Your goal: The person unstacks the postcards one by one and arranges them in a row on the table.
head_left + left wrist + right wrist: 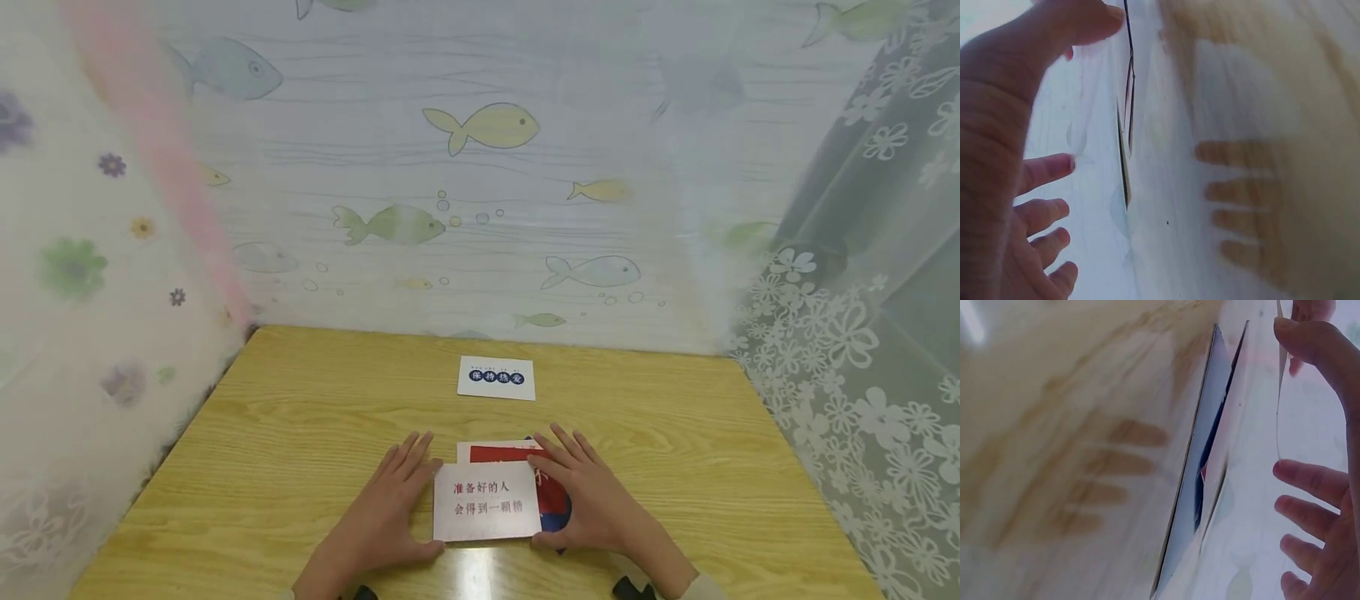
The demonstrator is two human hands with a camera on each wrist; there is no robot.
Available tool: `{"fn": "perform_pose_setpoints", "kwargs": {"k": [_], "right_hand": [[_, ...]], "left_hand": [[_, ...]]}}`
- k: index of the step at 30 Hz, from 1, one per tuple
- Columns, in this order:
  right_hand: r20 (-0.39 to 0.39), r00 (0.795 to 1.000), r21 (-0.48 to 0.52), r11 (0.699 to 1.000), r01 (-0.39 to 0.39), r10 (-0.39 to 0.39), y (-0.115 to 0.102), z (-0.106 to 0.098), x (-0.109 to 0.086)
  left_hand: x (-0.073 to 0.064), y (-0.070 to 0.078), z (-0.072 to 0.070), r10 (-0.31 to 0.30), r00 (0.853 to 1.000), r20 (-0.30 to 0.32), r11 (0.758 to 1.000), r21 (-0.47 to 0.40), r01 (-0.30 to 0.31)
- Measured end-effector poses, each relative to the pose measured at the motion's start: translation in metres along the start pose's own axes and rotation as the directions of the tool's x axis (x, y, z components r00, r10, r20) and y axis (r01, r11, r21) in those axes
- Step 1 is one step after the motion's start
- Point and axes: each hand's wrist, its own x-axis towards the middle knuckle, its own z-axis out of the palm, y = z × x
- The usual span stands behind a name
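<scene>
A white card (487,525) with two lines of red Chinese characters is held between both hands, raised off the table in the right wrist view. My left hand (390,504) grips its left side, thumb at the near corner and index finger at the far one. On the opposite side my right hand (600,504) holds the two right corners the same way, its other fingers spread. Beneath and behind lies a small overlapping pile of cards, including a red card (553,497) with a white character and a blue part. The held card hides much of this pile.
Farther back on the wooden table (337,383) lies a white card (497,390) with blue round characters. A fish-print curtain (480,267) hangs along the far edge, and lace fabric (847,342) hangs at the right. Light glares off the tabletop near the front.
</scene>
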Motion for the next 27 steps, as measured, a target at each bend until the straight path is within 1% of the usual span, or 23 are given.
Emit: {"fn": "perform_pose_setpoints", "kwargs": {"k": [4, 7, 11, 14, 17, 21, 24, 27], "right_hand": [[-0.030, 0.999, 0.017, 1.000, 0.015, -0.014, -0.001, -0.002, 0.001], [-0.041, 0.999, 0.030, 0.999, 0.022, -0.020, -0.002, -0.002, 0.002], [-0.050, 0.999, 0.038, 0.999, 0.014, -0.012, -0.003, -0.003, 0.003], [-0.068, 0.998, 0.043, 0.999, 0.011, -0.008, -0.003, -0.002, 0.004], [-0.090, 0.996, 0.040, 0.999, 0.018, -0.015, -0.003, 0.000, 0.004], [-0.134, 0.990, 0.012, 0.999, 0.045, -0.043, -0.002, 0.002, 0.004], [-0.154, 0.986, -0.006, 0.998, 0.057, -0.057, -0.001, 0.002, 0.005], [-0.154, 0.987, -0.008, 0.999, 0.046, -0.047, -0.002, 0.002, 0.008]], "left_hand": [[0.000, -0.003, 0.000, 0.003, 1.000, -0.014, 0.997, -0.078, -0.004], [-0.001, -0.004, -0.002, -0.018, 1.000, 0.005, 0.992, -0.127, 0.018], [-0.001, -0.006, -0.004, -0.048, 0.999, 0.025, 0.986, -0.156, 0.051], [-0.001, -0.009, -0.005, -0.042, 0.999, 0.008, 0.986, -0.163, 0.043], [0.000, -0.012, -0.005, -0.011, 1.000, -0.016, 0.986, -0.165, 0.009], [0.000, -0.017, -0.005, 0.029, 0.999, -0.041, 0.987, -0.156, -0.035], [0.000, -0.020, -0.004, 0.035, 0.998, -0.053, 0.991, -0.129, -0.041], [0.001, -0.022, -0.005, 0.035, 0.998, -0.061, 0.994, -0.097, -0.041]]}}
